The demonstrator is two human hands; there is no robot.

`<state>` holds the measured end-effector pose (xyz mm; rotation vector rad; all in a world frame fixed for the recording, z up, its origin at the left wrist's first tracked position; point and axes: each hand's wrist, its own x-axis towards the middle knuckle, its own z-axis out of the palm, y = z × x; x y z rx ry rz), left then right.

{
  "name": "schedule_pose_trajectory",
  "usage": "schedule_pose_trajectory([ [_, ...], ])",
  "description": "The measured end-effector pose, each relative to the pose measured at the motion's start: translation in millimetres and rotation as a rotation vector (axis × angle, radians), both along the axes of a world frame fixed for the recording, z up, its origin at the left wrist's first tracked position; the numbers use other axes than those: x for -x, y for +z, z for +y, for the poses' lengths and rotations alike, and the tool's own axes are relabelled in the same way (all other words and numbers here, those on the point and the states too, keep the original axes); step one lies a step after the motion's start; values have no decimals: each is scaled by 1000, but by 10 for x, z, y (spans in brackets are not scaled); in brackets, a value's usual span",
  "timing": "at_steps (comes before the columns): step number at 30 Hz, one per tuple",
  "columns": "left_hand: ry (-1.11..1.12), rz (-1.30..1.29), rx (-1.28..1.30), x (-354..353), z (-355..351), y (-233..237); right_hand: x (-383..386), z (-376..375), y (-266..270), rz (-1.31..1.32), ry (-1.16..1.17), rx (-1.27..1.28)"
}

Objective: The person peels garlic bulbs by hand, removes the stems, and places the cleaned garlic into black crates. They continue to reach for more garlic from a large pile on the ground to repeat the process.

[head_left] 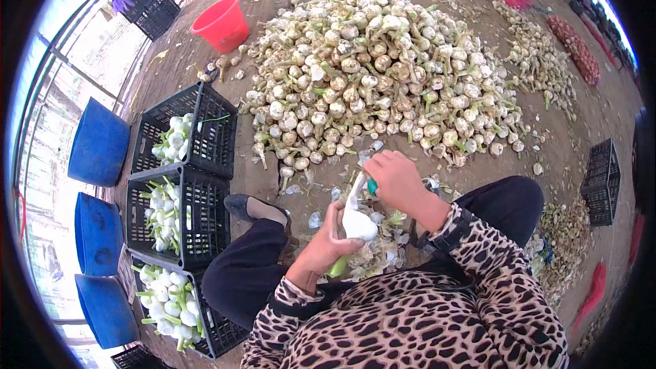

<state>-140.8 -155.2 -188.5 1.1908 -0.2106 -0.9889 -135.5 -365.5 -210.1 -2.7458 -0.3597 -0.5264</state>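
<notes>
Between my knees, my left hand is wrapped round a white garlic bulb, thumb over its lower side. A pale stem rises from the bulb toward my right hand, whose fingers are closed round a small green-handled tool beside the stem. The tool's blade cannot be made out. Loose peelings lie on the ground below both hands. Beyond them spreads a large heap of unpeeled garlic bulbs.
Black crates of white bulbs stand in a column at the left, beside blue tubs. A red bucket sits at the upper left. An upright black crate is at the right, near a filled red net bag.
</notes>
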Motion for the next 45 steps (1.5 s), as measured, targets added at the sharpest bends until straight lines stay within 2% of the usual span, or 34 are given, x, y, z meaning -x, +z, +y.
schedule_pose_trajectory([
  [1,36,-31,0,8,-12,-1,9,-36,-65,40,-51,40],
  [4,143,-158,-63,-8,-33,25,104,-110,-229,491,-128,313],
  [7,211,-331,-16,-39,-19,-53,221,-127,-257,594,-194,252],
  [8,183,-538,-113,-73,-3,-73,230,-138,-257,617,-181,178],
  [10,177,-439,-67,-108,36,-108,256,-155,-153,662,-157,32],
  [13,131,-381,-8,-144,65,-16,225,-46,-33,653,-63,-1158],
  [15,84,-348,17,-148,69,-9,267,75,57,843,74,-1593],
  [16,73,-411,15,-158,68,-53,281,122,81,930,148,-1810],
  [19,56,-565,-34,-166,82,-193,248,219,-7,955,163,-1570],
  [23,136,-627,-189,-177,104,-262,230,210,66,762,64,-1192],
  [24,177,-634,-218,-195,99,-279,233,198,44,762,131,-1203],
  [27,460,-26,-170,-248,106,-178,269,200,41,967,194,-1028],
  [28,601,104,-121,-271,152,-311,268,207,-132,975,220,-740],
  [31,511,344,127,-335,253,-282,329,294,-385,718,62,-760],
  [35,314,398,240,-245,228,-90,189,335,-120,846,278,-1457],
  [36,208,353,246,-258,223,-147,180,340,-91,950,308,-1572],
  [39,271,375,132,-237,228,-89,170,344,-315,887,175,-1292],
  [40,339,281,86,-256,220,-182,171,325,-364,869,120,-1238],
  [42,488,313,74,-389,280,-103,175,263,-436,816,-9,-1133],
  [43,551,334,68,-452,303,-74,194,268,-512,810,35,-1085],
  [44,610,414,174,-729,551,-394,214,260,-635,800,61,-1038],
  [45,812,350,60,-889,567,-35,239,189,-739,789,62,-990],
])
